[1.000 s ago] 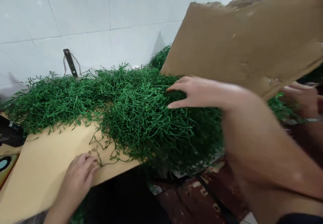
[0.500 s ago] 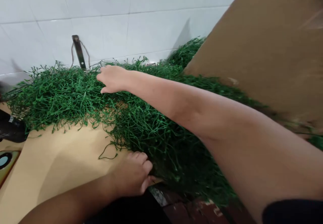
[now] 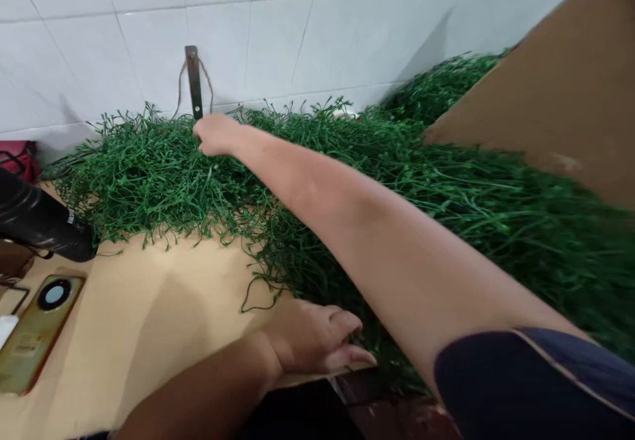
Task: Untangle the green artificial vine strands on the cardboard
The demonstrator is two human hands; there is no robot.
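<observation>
My right hand [image 3: 217,134] reaches across to the back of a long heap of thin green plastic-looking stems [image 3: 163,169]. Its fingers are curled at the lower end of a dark metal strip [image 3: 194,83], which stands against the wall with a string loop behind it. What the fingers hold, if anything, is hidden. Near the table's front edge, my left hand [image 3: 322,334] is closed, thumb below the bent fingers, beside another part of the heap. Nothing I can name shows inside it. One loose stem [image 3: 258,306] curls on the light tabletop [image 3: 149,308] beside it.
A large brown cardboard sheet [image 3: 555,109] leans over the heap at the right. At the left are a black bottle [image 3: 44,218], a phone [image 3: 40,334] and a red bag [image 3: 22,159]. A white tiled wall [image 3: 278,36] stands behind.
My right hand has moved left and back over the heap to the metal strip's foot. My left hand has shifted right along the table edge. The view has swung, showing more phone and bottle.
</observation>
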